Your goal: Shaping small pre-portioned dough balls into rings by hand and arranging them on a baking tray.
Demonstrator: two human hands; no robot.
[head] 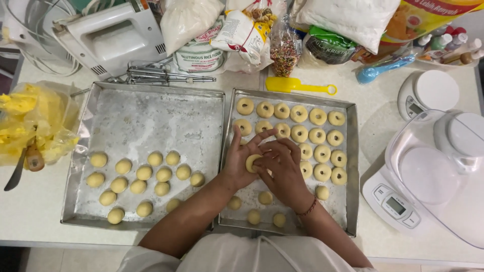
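Pale yellow dough fills the middle of the view: the left hand [241, 163] lies palm-up over the right-hand baking tray [353, 166], its fingers spread loosely and cradling 1 flattened dough round [251, 162]. The right hand [283, 168] bends over it from the right, its fingers [266, 157] curled and pressing down on the round, so both hands touch the same piece above the tray's left half. Around them on that tray sit rows of dimpled dough rings [317, 135], while a few plain balls [265, 197] lie nearer the person. A red thread bracelet [306, 208] circles the right wrist. Just beside it on the bench [30, 206] sits the left-hand tray [151, 121], floured and carrying smooth dough balls [143, 173] in its lower half. A yellow spatula [297, 85] lies above the right tray, a white hand mixer [108, 35] stands at the far left, and a white kitchen scale [398, 201] with a clear bowl sits at the right edge.
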